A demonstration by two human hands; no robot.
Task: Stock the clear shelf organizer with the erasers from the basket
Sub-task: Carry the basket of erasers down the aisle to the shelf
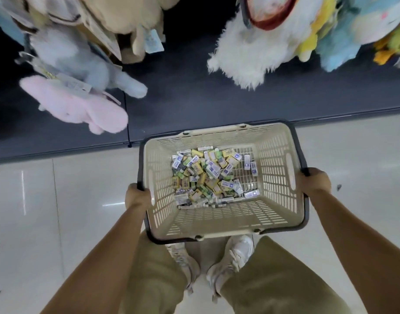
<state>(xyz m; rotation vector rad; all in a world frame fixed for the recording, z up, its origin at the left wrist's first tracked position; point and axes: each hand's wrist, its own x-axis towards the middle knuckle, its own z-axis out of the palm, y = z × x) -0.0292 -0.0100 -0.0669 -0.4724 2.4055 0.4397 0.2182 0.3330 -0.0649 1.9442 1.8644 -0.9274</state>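
Basket [224, 217]: beige, slotted walls, dark handles [306, 211] folded at the rim, held above a pale tiled floor [58, 200]. Erasers [208, 177]: loose wrapped heap on the basket bottom, denser toward its left side. Left hand [138, 197] curls around the handle at the left edge; right hand [315, 181] grips likewise at the right edge. Plush toys [76, 109] hang beyond the far edge.

A pink plush toy [76, 108] and a grey one [81, 62] sit at the left above the dark shelf [194, 96]. A shaggy white plush [244, 55] and a blue one [337, 46] are at the right. Glossy pale floor tiles [36, 200] lie below.
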